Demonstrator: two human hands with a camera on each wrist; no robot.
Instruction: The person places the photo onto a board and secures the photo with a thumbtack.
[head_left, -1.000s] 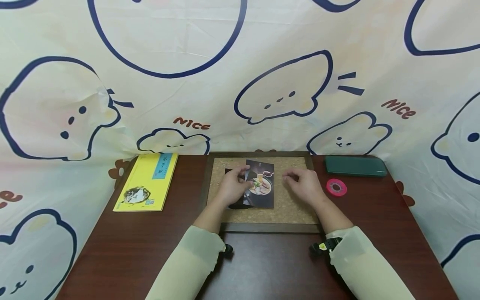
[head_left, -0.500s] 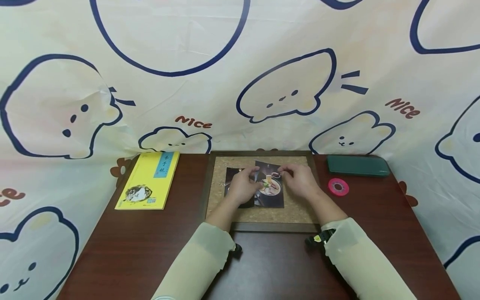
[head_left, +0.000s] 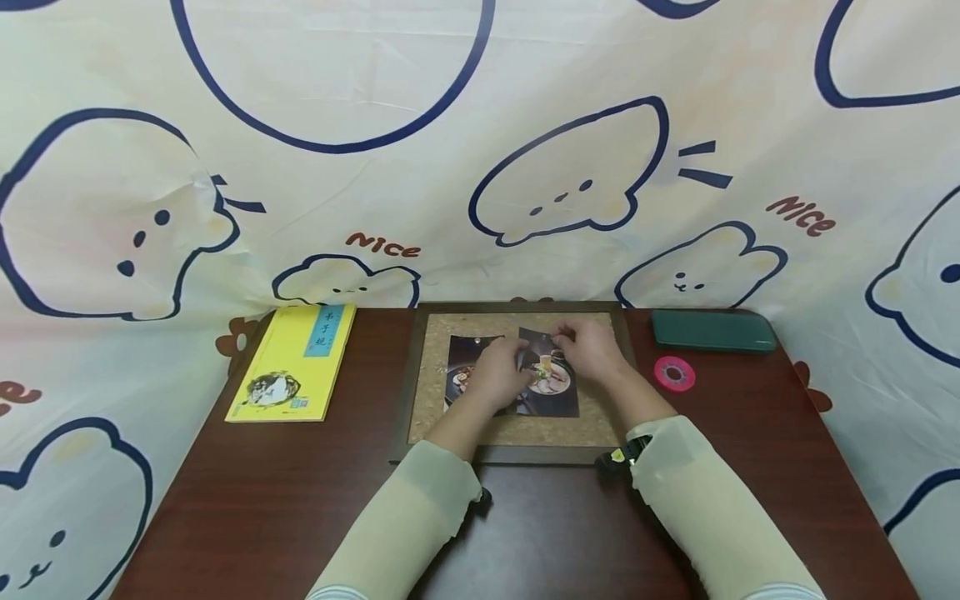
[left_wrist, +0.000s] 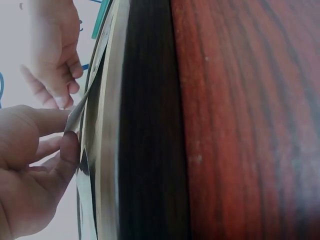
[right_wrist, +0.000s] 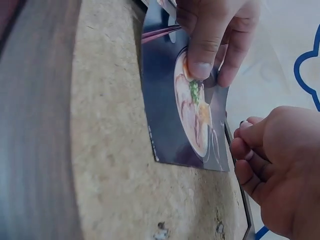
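Observation:
A food photo (head_left: 555, 402) showing a bowl stands slightly raised over a framed cork board (head_left: 438, 427). My left hand (head_left: 499, 375) pinches its left edge between thumb and fingers; the left wrist view shows the photo's edge bent up there. My right hand (head_left: 592, 350) is at the photo's upper right corner. Its thumb and fingertips pinch a tiny dark-tipped thing (right_wrist: 243, 122), mostly hidden and too small to name surely. Another food photo (head_left: 459, 379) lies on the board to the left, partly covered by my left hand, with a small pale dot near its top.
A yellow book (head_left: 292, 367) lies at the left of the brown table (head_left: 187, 500). Right of the board are a pink ring-shaped roll (head_left: 674, 373) and a dark green case (head_left: 712, 331). A printed cloth (head_left: 360, 192) hangs behind the table.
My left hand has carried the photo to the right, uncovering more of the left photo. My right hand has come left to the moved photo's upper corner.

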